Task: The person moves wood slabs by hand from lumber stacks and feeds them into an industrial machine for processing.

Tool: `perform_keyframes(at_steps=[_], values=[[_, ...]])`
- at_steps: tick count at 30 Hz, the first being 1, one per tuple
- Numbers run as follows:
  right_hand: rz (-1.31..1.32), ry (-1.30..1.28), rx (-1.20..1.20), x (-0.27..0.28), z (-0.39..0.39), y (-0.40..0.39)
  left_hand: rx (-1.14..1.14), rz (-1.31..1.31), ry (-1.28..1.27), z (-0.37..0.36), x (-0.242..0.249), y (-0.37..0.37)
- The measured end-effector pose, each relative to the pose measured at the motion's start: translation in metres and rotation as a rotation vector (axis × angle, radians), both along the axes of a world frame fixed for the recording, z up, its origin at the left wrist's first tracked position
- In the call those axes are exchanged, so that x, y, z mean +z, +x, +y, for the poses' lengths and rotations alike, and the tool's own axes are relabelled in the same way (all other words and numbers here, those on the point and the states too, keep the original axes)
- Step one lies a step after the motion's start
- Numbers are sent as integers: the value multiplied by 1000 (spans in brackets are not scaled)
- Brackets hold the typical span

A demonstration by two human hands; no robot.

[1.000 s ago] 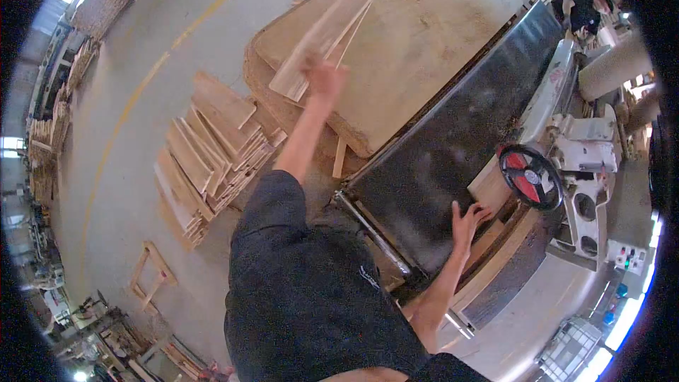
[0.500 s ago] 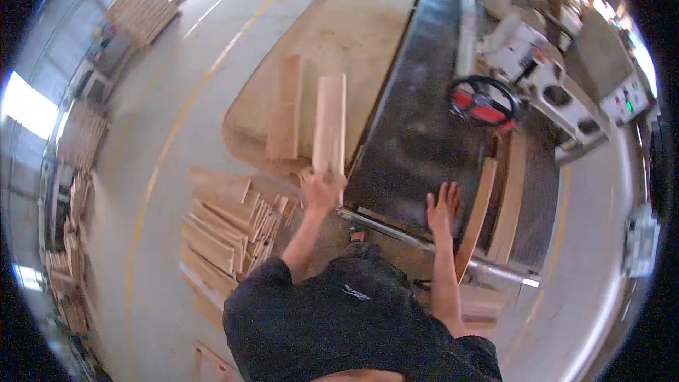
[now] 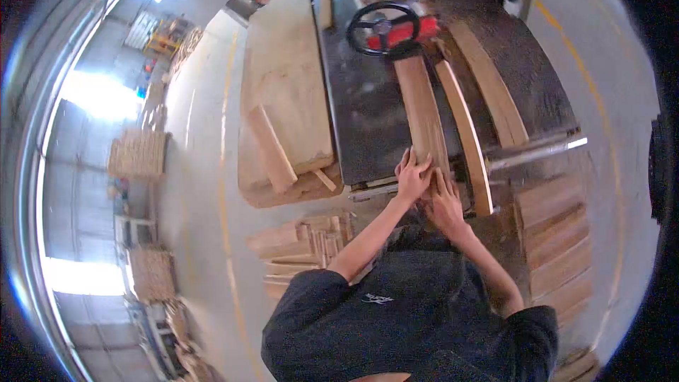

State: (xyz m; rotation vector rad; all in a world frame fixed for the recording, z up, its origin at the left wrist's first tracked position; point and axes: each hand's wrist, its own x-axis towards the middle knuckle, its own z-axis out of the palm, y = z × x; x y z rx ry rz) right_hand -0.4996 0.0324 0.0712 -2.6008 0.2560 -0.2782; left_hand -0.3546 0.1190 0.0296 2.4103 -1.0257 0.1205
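A long wooden board [image 3: 422,110] lies on the dark machine table [image 3: 368,120], its far end close to a black handwheel [image 3: 382,28]. My left hand [image 3: 414,178] grips the near part of this board, with the fingers across the top and the thumb by the left edge. Beside it, my right hand [image 3: 445,201] rests on the near end with its fingers stretched out flat. To the right of the board runs a straight wooden fence strip [image 3: 467,138]. Parts of both palms and the board's near end are hidden.
Left of the machine stands a wood-topped side table [image 3: 283,64] carrying a loose board [image 3: 272,148]. Cut pieces [image 3: 304,244] are stacked below it. More boards [image 3: 555,240] are stacked at the right. Another wooden strip [image 3: 491,85] lies on the machine.
My left hand has brought a board from over the side table onto the machine table. My right hand has moved from the bare tabletop onto the board. The view has turned right.
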Motion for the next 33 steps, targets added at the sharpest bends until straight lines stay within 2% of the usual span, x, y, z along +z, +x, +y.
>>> perform_keyframes(at_steps=[5, 7, 9, 13, 18, 19, 20, 21, 22, 24, 25, 27, 28, 29, 30, 31, 32, 33], values=[[175, -61, -137, 4, -5, 12, -38, 93, -12, -47, 10, 18], [253, 53, -234, -3, -12, 28, -14, 117, -16, -65, 10, 39], [283, -14, -217, -1, -19, 38, 31, 123, -78, -77, 2, 64], [277, 10, -225, -3, -36, 80, 69, 102, -50, -97, 14, 108], [256, -90, -181, -4, -53, 134, 109, 10, -214, -118, 3, 157], [284, -35, -194, 4, -55, 147, 159, 40, -232, -124, 4, 167], [309, 22, -207, 11, -57, 161, 114, 95, -231, -129, 7, 180], [338, 2, -164, 14, -57, 172, 64, 150, -226, -130, -1, 194], [299, -79, -184, 16, -56, 181, 106, 175, -230, -128, -9, 211], [264, -217, -211, 8, -60, 201, -115, 207, -311, -123, -20, 251], [261, -238, -186, 2, -64, 209, -89, 203, -331, -111, -18, 265], [245, -272, -191, 1, -79, 226, -38, 8, -221, -62, 33, 288], [309, -156, -184, 5, -86, 235, 160, -113, -184, -38, 48, 292], [310, -177, -197, 9, -92, 242, 353, -229, -144, -13, 55, 297], [342, -98, -183, 15, -96, 251, 475, 498, -183, 6, 53, 308], [370, -16, -170, 19, -101, 260, 549, 278, -230, 33, 33, 310], [379, -119, -133, 12, -110, 269, 753, -133, -21, 51, 63, 291], [368, -125, -141, 12, -120, 277, 654, -60, -82, 73, 36, 297]])
